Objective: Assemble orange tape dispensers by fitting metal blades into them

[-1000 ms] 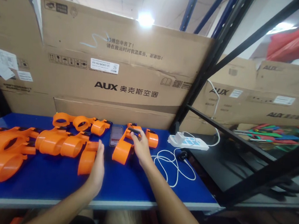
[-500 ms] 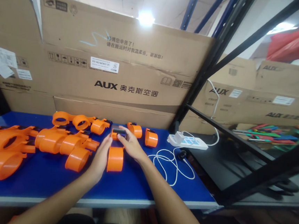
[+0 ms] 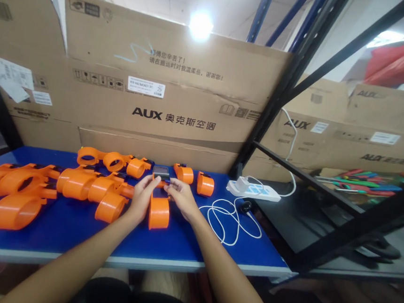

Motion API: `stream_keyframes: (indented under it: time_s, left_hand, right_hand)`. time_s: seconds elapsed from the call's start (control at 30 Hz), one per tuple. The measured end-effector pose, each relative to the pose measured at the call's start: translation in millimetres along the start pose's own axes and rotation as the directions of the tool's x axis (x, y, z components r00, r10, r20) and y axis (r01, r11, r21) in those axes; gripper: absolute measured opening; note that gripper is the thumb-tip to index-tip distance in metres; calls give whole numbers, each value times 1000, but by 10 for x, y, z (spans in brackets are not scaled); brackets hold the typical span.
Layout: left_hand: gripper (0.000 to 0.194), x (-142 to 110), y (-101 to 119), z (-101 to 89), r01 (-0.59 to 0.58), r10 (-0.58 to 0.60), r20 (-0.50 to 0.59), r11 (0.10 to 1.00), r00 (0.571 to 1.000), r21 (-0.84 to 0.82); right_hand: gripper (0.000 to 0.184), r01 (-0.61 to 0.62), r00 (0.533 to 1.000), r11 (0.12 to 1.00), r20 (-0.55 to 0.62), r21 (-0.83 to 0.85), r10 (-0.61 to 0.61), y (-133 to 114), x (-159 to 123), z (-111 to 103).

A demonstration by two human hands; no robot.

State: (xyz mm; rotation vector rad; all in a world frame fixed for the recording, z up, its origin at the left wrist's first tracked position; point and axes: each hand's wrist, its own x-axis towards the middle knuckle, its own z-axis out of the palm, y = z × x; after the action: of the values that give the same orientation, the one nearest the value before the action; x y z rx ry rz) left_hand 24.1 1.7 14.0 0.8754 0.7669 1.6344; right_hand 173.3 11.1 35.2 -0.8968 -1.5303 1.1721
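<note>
An orange plastic ring-shaped part (image 3: 159,213) stands in front of me on the blue tabletop, with a dark, grey-faced block (image 3: 161,171) at its far end. My left hand (image 3: 143,197) is closed on the left side of this part, just below the block. From the right, the fingers of my right hand (image 3: 183,198) pinch the same end. My fingers hide the joint between ring and block. Beyond my right hand lie two similar orange ring parts, one (image 3: 185,174) close by and another (image 3: 205,185) farther right.
Several orange ring parts (image 3: 79,184) with dark ends cover the left of the blue table (image 3: 123,243). At the right are a white power strip (image 3: 272,194) and a looped white cable (image 3: 227,242). Cardboard (image 3: 174,142) walls the back; a black frame post (image 3: 262,114) rises at right.
My right hand's fingers have moved down from the top of the dark block to just below it, uncovering its grey face. The view has shifted slightly.
</note>
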Motion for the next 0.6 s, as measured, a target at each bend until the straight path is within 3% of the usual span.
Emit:
stream_keyframes:
  time_s: [0.3,0.6]
  left_hand:
    - [46,27,75,-63,-45,45,4,997,999,68]
    - [54,38,69,-60,-44,43,10,996,999,75]
  right_hand:
    - [20,-44,999,997,9,-60,45,-15,-72,33]
    - [14,-28,999,989,-22,-148,25,-3,-84,84]
